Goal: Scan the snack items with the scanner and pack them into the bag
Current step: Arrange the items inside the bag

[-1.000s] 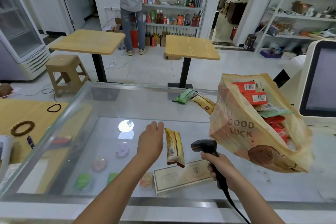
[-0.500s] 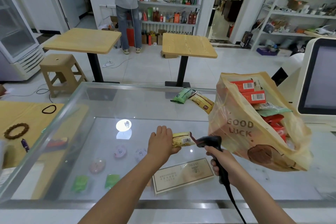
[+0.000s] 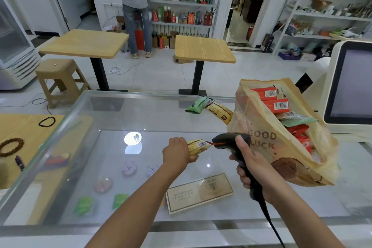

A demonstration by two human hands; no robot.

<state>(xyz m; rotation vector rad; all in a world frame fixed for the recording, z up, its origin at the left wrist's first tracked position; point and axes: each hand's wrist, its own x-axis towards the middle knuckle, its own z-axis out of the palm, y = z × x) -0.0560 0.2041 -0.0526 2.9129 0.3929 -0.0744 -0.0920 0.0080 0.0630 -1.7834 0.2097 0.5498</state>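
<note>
Snack packet (image 3: 198,146), yellow with its barcode up, sits in the left hand (image 3: 178,152) above the glass counter (image 3: 141,115), fingers curled round its near end and thumb underneath. A second ago it hung upright with its long side vertical; it's now turned flat, with the free end aimed right. Just right of it is the scanner (image 3: 231,141), nose almost touching the packet tip, though I can't tell if they actually meet. A red glow shows at the scanner's window, so a read looks to be in progress or just fired. The scanner was lower and well apart from the packet a second ago and has come up level with it. The right hand (image 3: 251,165) is wrapped tight round the scanner handle, with the forefinger over the top of the head and the cable trailing down toward the bottom edge. Behind and to the right, the bag (image 3: 281,147), printed GOOD LUCK, leans on the counter with its mouth open. Red boxes and a green pack are already inside, and it hasn't moved. Two loose snacks, a green packet (image 3: 196,104) and a yellow packet (image 3: 220,111), lie near the counter's far edge, just left of the bag. My read is that this item is at the scan step and goes into the bag next. The two loose ones are likely still to do. The open mouth sits high and to the right, so the left hand will have to reach across the scanner.
</note>
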